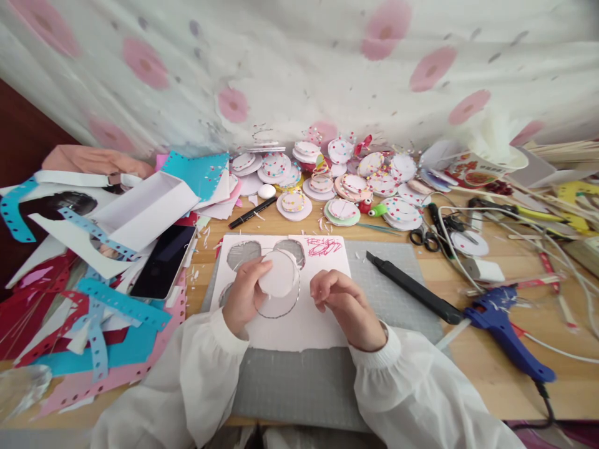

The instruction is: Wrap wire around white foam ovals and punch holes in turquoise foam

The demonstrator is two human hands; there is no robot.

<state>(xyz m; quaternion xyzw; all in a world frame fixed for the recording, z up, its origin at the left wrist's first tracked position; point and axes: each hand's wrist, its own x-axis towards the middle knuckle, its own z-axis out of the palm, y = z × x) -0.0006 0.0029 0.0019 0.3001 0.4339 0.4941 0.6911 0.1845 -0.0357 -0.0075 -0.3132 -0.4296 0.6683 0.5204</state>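
A pink-flowered white cloth (pixel 299 62) hangs behind the wooden table (pixel 500 399), a dark-brown panel (pixel 28 125) at left.

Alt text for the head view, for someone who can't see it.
The left hand holds a white disc over a holed white sheet on a grey mat; the right hand is nearby. A black cutter and blue glue gun lie to the right.

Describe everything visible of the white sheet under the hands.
This rectangular white sheet, apparently paper or thin card, lies flat on the gray cutting mat. Rounded openings at its upper left and top show the mat; another, at its left, is partly hidden by the left hand. A larger outlined circle sits near the middle, partly behind the white disc in that hand. Pink scribbles mark the upper right corner. The right hand is over its right side; contact is unclear.
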